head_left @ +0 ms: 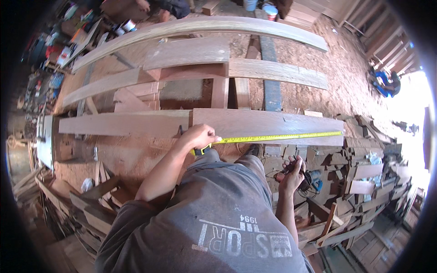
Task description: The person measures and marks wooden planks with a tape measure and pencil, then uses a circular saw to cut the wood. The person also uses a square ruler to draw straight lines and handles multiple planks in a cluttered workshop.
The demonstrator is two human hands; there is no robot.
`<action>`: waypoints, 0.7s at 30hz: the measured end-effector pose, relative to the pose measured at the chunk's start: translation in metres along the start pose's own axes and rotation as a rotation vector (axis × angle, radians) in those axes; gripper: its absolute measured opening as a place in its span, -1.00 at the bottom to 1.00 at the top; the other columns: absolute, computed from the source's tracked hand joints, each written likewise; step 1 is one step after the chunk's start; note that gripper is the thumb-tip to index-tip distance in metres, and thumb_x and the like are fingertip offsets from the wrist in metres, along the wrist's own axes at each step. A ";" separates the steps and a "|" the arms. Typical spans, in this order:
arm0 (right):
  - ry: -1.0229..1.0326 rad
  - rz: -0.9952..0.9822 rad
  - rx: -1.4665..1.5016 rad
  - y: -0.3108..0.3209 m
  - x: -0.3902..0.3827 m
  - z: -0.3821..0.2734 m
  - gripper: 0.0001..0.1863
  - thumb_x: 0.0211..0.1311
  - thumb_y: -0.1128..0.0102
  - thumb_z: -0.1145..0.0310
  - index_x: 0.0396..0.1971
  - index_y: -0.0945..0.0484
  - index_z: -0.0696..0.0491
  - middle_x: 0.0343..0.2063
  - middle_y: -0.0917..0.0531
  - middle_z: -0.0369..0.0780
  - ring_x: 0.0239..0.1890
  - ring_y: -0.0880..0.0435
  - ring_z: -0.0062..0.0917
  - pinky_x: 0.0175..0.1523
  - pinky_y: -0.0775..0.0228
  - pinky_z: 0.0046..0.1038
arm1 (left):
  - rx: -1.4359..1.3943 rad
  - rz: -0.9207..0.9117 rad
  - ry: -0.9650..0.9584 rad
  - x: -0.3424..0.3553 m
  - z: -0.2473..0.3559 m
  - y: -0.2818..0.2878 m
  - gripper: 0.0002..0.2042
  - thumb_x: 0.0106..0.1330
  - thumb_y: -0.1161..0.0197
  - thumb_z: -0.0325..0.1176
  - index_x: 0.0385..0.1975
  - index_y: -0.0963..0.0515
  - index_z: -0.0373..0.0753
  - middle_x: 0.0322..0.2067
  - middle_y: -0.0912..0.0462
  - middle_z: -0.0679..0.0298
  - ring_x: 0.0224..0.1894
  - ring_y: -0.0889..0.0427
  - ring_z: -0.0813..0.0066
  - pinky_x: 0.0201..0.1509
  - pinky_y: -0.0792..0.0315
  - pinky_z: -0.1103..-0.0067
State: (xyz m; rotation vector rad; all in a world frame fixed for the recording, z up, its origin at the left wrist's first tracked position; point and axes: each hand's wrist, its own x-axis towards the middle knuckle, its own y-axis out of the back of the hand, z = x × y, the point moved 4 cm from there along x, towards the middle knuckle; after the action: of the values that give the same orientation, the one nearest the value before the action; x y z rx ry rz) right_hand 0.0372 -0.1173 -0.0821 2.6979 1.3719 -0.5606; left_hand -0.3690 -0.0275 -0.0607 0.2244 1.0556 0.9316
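Here, left hand (pixel 201 136) around one tape measure (pixel 273 137), right hand (pixel 291 181) around one dark object (pixel 289 169)

My left fingers (pixel 211 130) hid part of the tape measure's case (pixel 203 150), and the marks along its yellow blade (pixel 277 137) were too small to read. My right fingers (pixel 298 164) partly covered a dark thing (pixel 288 169) I could not identify. The board (pixel 264 120) hid part of my shoe (pixel 254 150). The upper edge cut off another person (pixel 175 7); the lower, my shirt (pixel 200 204).
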 end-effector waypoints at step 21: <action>0.035 -0.472 -0.162 -0.126 -0.086 -0.016 -0.61 0.74 -0.11 0.22 0.24 -0.57 0.23 -0.05 -0.74 -0.20 -0.03 -0.74 -0.60 0.06 -0.66 -0.47 | -0.337 -0.251 -0.484 -0.014 0.050 -0.029 -0.61 0.60 -0.34 0.01 -0.10 -0.76 -0.26 -0.35 -0.78 0.32 -0.30 -0.65 0.62 -0.19 -0.54 0.52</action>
State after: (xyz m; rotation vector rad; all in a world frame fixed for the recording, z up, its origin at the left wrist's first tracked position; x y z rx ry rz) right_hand -0.1038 -0.1042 -0.0239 2.2684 1.9829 -0.4040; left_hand -0.3146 -0.0426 -0.0426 0.0296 0.4575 0.7612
